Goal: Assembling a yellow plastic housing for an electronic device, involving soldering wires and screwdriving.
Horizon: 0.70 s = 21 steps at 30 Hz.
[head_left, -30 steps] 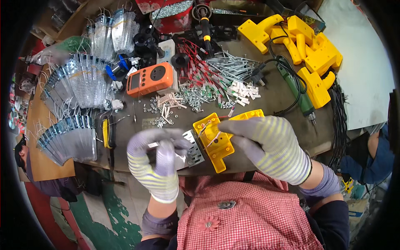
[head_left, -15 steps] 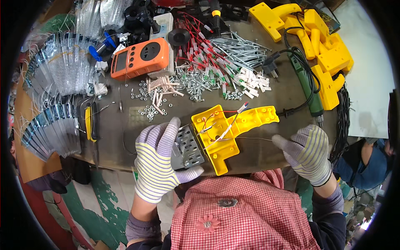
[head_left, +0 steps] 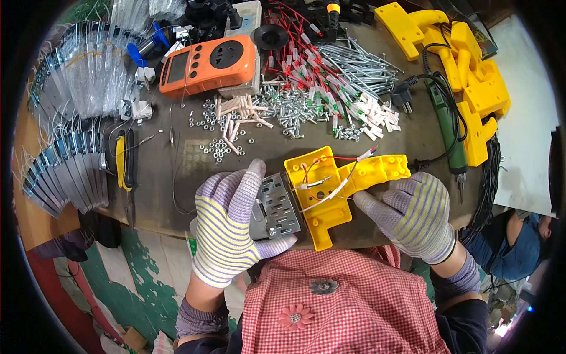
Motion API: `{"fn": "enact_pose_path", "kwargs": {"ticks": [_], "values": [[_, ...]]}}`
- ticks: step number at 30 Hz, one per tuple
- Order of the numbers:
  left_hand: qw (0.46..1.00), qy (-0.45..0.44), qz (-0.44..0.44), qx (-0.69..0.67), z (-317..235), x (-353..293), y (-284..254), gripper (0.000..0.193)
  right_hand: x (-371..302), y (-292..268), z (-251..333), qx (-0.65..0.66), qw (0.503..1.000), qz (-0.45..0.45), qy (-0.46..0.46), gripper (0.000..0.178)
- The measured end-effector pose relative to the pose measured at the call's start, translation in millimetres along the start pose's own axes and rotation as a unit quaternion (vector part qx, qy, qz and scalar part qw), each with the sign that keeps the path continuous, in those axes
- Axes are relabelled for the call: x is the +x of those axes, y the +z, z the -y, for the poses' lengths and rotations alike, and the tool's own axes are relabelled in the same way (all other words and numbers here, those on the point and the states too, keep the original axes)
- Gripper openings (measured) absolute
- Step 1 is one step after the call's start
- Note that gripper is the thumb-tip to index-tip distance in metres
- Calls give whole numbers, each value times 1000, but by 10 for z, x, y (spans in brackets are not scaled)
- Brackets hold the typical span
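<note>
My left hand [head_left: 227,227] is closed on a perforated metal plate [head_left: 277,203], fingers over its left side and thumb along its lower edge. Right beside the plate lies a yellow plastic handle housing half [head_left: 323,227], its hollow side up. Inside it are a red wire [head_left: 342,157] and white sleeved leads [head_left: 334,192]. My right hand [head_left: 413,218] is closed, thumb and forefinger pinching the end of a thin wire that comes from the housing. Striped knit gloves cover both hands.
An orange meter [head_left: 207,66] stands at the back left. Behind the work lie screws [head_left: 295,112], nuts [head_left: 218,150], long bolts [head_left: 362,68] and white sleeves [head_left: 377,115]. A green power screwdriver [head_left: 451,133] and yellow housings [head_left: 483,97] are at right, yellow-handled pliers [head_left: 125,159] at left.
My right hand has moved left, closer to the yellow housing, with the thin wire in its fingers. My left hand still holds the plate. The whole view has shifted slightly.
</note>
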State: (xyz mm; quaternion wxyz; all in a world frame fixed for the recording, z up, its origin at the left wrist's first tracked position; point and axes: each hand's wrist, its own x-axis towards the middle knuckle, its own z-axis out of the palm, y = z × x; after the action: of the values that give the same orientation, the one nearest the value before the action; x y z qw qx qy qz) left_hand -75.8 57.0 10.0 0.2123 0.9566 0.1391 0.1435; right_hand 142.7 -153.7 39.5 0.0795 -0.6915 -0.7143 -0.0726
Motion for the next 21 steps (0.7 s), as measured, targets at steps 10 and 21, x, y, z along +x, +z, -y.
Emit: {"fn": "enact_pose_path", "kwargs": {"ticks": [10, 21], "values": [[1000, 3, -5, -1, 6, 4, -4, 113, 116, -122, 6, -23, 999, 17, -21, 31], [1000, -5, -5, -5, -5, 5, 7, 111, 86, -75, -106, 93, 995, 26, 7, 29]]}}
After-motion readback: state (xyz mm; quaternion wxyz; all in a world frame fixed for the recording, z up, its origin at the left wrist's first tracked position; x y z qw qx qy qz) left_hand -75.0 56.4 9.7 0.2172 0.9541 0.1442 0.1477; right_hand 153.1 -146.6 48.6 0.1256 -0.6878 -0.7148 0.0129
